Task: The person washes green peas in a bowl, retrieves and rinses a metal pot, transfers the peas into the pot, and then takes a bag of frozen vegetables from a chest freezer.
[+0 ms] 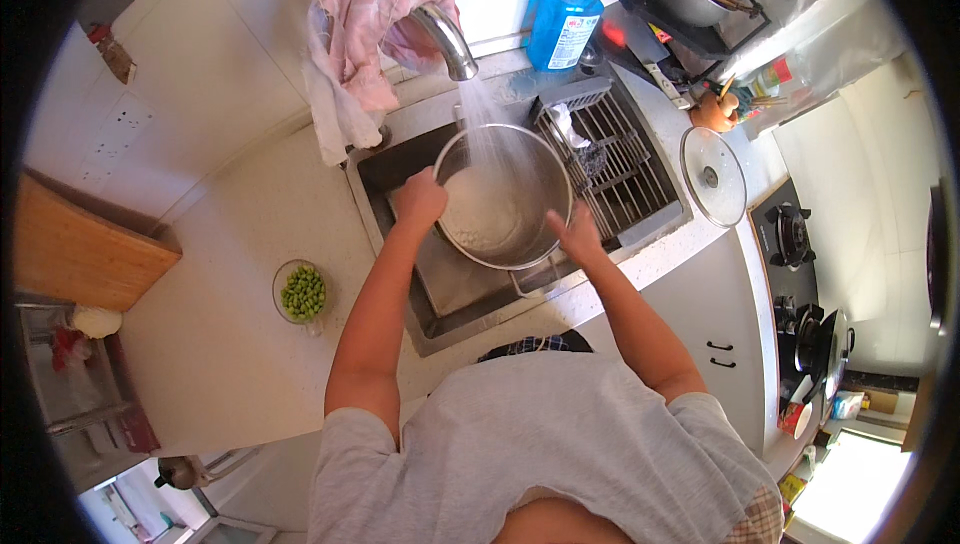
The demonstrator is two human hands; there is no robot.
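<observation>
A round metal pot point(541, 236) is held over the sink basin point(442, 296), its opening facing up. Water falls into it from the chrome faucet point(450, 45), and cloudy whitish liquid point(480, 214) covers its bottom. My left hand point(421, 199) is closed on the pot's left side. At the right rim is my right hand point(577, 232), blurred, its thumb over the inner side of the rim and its fingers outside. Whether those fingers grip the pot is not clear.
A metal drying rack point(619, 161) spans the sink's right part. Left on the counter stands a glass cup of green beans point(303, 293). A pink cloth point(367, 26) drapes the faucet. Behind are a blue pump bottle point(564, 22) and knife point(652, 63); a glass lid point(712, 178) lies right.
</observation>
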